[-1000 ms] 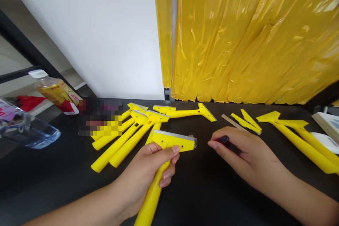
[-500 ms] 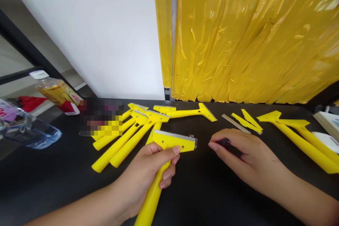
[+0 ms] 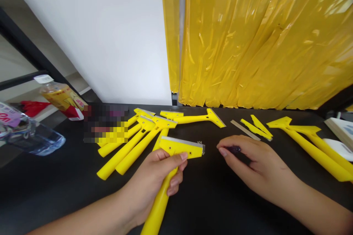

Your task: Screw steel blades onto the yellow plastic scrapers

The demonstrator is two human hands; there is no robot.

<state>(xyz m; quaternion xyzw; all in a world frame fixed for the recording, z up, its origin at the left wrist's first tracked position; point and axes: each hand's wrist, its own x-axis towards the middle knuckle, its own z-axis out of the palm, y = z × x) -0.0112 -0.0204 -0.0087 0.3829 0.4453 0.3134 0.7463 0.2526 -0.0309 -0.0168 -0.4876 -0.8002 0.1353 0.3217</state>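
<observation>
My left hand (image 3: 162, 172) is wrapped round a yellow scraper (image 3: 154, 213), its thumb pressed on the wide head, which has a metal blade along the top edge and two small holes. A bit of clear material shows at the head's right end. My right hand (image 3: 248, 165) is closed just right of that head, apart from it, thumb and forefinger together. A short dark handle (image 3: 234, 149) shows inside this hand; the rest is hidden by the fingers. Several more yellow scrapers (image 3: 138, 147) lie behind my left hand. Two loose yellow strips (image 3: 256, 128) lie beyond my right hand.
A thin flat strip (image 3: 244, 129) lies by the yellow strips. Two yellow scraper handles (image 3: 317, 150) lie at right, near a white object (image 3: 338, 149). Bottles (image 3: 62, 97) lean at left beside a blurred patch. Yellow plastic sheeting (image 3: 248, 44) and a white panel (image 3: 116, 36) stand behind the black table (image 3: 209, 198).
</observation>
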